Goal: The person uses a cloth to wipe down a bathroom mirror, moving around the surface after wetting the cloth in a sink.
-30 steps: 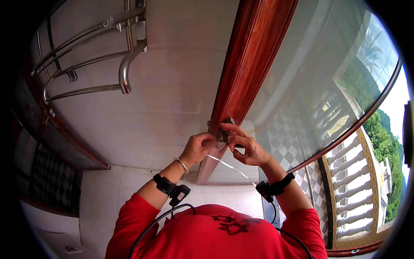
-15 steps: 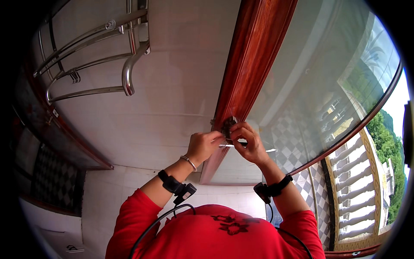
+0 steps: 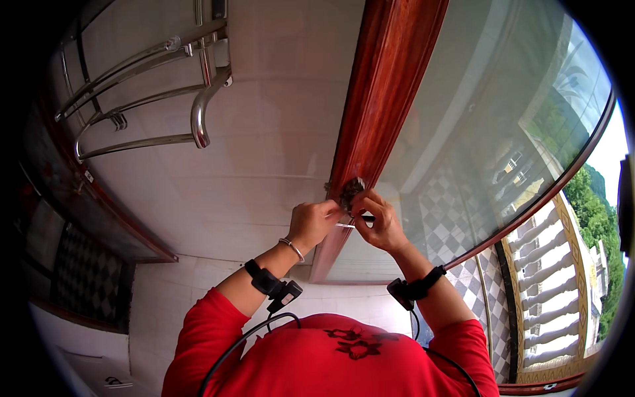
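Observation:
A dark, ornate metal fitting (image 3: 352, 189) sits on the red-brown wooden frame (image 3: 387, 86). Both hands are raised to it. My left hand (image 3: 313, 223), with a bangle at its wrist, pinches its fingers together close to the fitting's lower left. What it holds is hidden. My right hand (image 3: 381, 221) is closed in a pinch at the fitting's lower right, thumb and forefinger curled together. A thin white strip (image 3: 344, 225) shows between the hands. A small dark piece (image 3: 368, 218) is visible inside the right hand's curl; I cannot make out its kind.
Chrome rails (image 3: 152, 142) of a rack stand out from the tiled wall (image 3: 264, 132) at left. Greenish glass (image 3: 476, 132) fills the right side, reflecting a checkered floor. Beyond it is a pale balustrade (image 3: 548, 304). Cables run from the black forearm bands (image 3: 266, 280).
Both hands stay at the fitting with small finger shifts. Less of the white strip shows now to the right of my right hand. The view has shifted slightly.

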